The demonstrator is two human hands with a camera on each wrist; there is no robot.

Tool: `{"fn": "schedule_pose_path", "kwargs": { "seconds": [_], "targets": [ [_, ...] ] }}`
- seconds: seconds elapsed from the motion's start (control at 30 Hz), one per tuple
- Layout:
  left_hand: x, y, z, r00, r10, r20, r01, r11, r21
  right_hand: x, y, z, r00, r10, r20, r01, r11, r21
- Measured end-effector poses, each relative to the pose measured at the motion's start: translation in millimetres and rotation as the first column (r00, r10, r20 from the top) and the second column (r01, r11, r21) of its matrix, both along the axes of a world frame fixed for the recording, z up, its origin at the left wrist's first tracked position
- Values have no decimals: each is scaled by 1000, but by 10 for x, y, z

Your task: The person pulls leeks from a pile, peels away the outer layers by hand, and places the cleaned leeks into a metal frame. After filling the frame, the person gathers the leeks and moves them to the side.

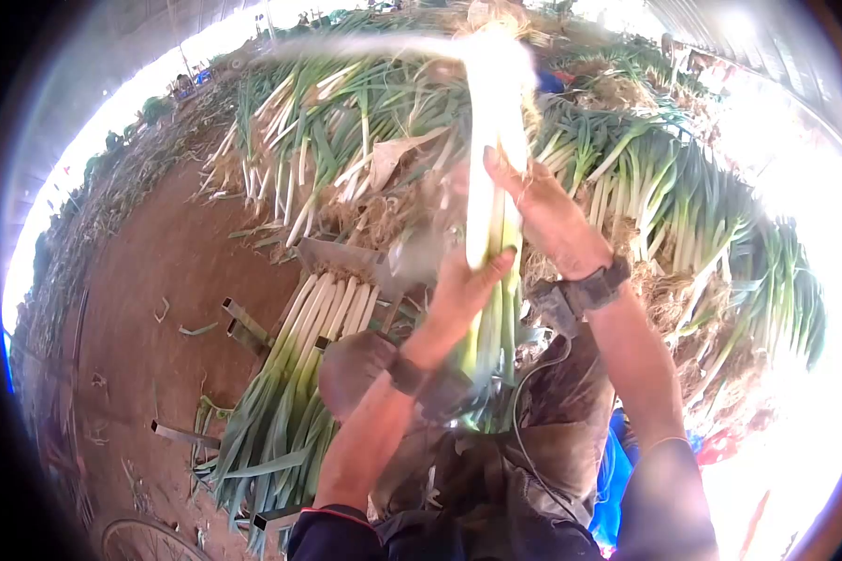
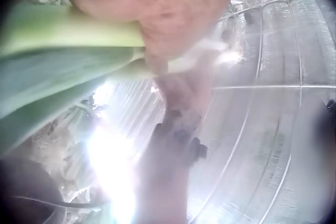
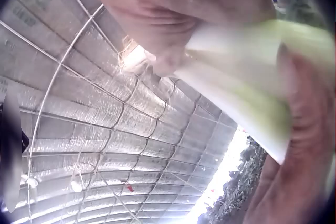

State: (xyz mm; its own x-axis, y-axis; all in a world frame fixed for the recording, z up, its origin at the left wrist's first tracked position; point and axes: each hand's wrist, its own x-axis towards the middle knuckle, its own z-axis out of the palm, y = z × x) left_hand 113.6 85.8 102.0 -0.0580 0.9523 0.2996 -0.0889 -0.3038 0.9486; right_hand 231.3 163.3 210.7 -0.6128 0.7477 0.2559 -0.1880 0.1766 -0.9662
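Upright before me in the head view is a bunch of leeks [image 1: 482,220], white stalks at the top and green leaves hanging toward my lap. My left hand [image 1: 460,297] grips its lower part, thumb across the stalks. Higher up, my right hand [image 1: 554,220] holds the bunch from the right side, just under the glare-whitened root end. In the left wrist view, green leaves [image 2: 58,71] run out from the gripping fingers. The right wrist view shows pale stalks [image 3: 231,71] held by both hands.
On my left, more leeks [image 1: 323,323] lie across a low metal frame [image 1: 187,435] with upstanding posts and a metal plate [image 1: 341,260] at their root ends. Heaps of leeks [image 1: 327,131] cover the ground ahead and to the right. A cable [image 1: 524,411] runs over my lap.
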Motion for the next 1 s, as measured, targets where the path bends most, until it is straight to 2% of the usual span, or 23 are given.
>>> {"fn": "schedule_pose_path", "kwargs": {
  "seconds": [0.03,0.1,0.13,0.2,0.23,0.3,0.33,0.37,0.43,0.47,0.53,0.57,0.63,0.67,0.73,0.77,0.83,0.87,0.93,0.97,1.0],
  "targets": [
    [57,-48,-6,1000,-25,-1,25,1000,18,4,35,-141,994,-22,-111,12,996,-91],
    [110,-56,-127,997,-54,49,56,998,-36,126,60,-193,991,106,-80,-116,984,-136],
    [120,-62,-193,997,-68,26,70,995,-70,162,136,-310,991,104,-78,-115,983,-145],
    [143,-34,-305,998,-64,9,65,994,-90,160,301,-531,999,-34,-13,32,989,-143],
    [126,13,-384,998,-66,11,67,993,-95,200,336,-562,999,-36,-12,34,988,-149],
    [40,12,-337,972,144,-184,-136,989,57,274,229,-506,999,-14,-44,19,993,119],
    [-67,-45,-249,989,18,-144,-20,1000,-18,342,209,-515,989,92,-120,-109,983,-148],
    [-237,3,-260,981,-15,-193,-35,967,-252,380,118,-381,996,69,-57,-78,979,-190],
    [-258,0,-254,995,98,-8,-98,995,-3,455,192,-417,997,-52,-61,37,973,-230],
    [-243,29,-262,996,93,-6,-93,995,-22,452,164,-425,997,-58,-57,42,968,-248],
    [-209,63,-250,997,-35,-62,34,999,-6,345,118,-434,980,-59,-191,2,959,-285],
    [41,-4,-82,998,-59,11,60,972,-226,273,86,-455,992,3,-127,-22,989,-147],
    [28,50,-274,984,-164,63,171,977,-127,266,77,-559,1000,-8,-16,5,985,-171],
    [36,31,-288,983,-169,64,177,975,-137,273,41,-529,1000,-13,-16,10,984,-180],
    [36,4,-298,968,-188,165,214,964,-156,281,-2,-418,994,-78,76,80,997,-17],
    [36,15,-327,968,-188,165,214,964,-156,314,22,-423,994,-78,75,79,997,-17],
    [54,51,-384,980,-138,145,154,982,-109,438,133,-424,992,-46,-114,10,954,-299],
    [79,37,-383,980,-140,143,155,982,-104,428,310,-571,998,39,-42,-49,965,-257],
    [132,26,-317,987,-158,25,160,984,-81,334,91,-534,990,77,-118,-106,959,-263],
    [150,51,-343,987,-160,16,160,985,-68,341,59,-526,984,99,-146,-134,959,-250],
    [176,54,-414,975,-198,97,207,974,-87,355,74,-507,984,98,-149,-132,960,-246]
  ]
}}
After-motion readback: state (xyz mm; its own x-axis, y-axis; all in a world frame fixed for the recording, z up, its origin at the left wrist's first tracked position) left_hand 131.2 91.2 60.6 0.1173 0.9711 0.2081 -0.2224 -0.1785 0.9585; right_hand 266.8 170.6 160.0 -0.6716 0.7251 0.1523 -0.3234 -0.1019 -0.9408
